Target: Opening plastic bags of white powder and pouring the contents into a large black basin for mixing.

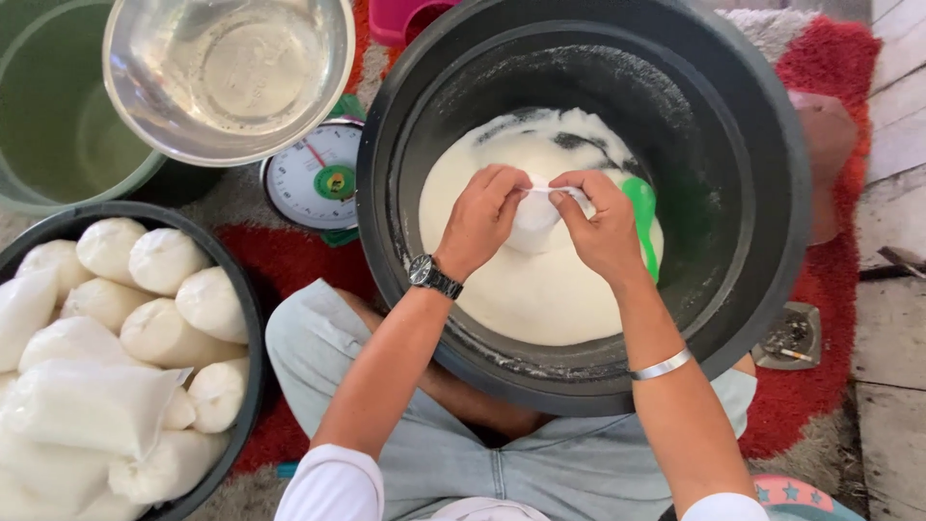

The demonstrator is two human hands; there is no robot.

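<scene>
Above the big black tub (762, 241), both grips close on a small white filled bag (536, 214): left hand (482, 217) and right hand (600, 224) pinch its mouth, stretched crosswise. White batter (521, 299) lies beneath, green scoop (640, 217) right; tub walls stand well clear.

Two bare forearms are seen from above, each ending in short white sleeves (333, 482) that are cut off by the lower edge of the view. On the wrist of the left hand (479, 217) a wristwatch (431, 276) is worn, with a dark round case and a dark metal link band. On the forearm behind the right hand (603, 227) a plain, thin silver bangle (662, 365) is worn, well back from the wrist. The legs are covered by light grey-blue denim shorts (569, 463), on which seams and a central fly are visible, and the knees are left bare.
</scene>
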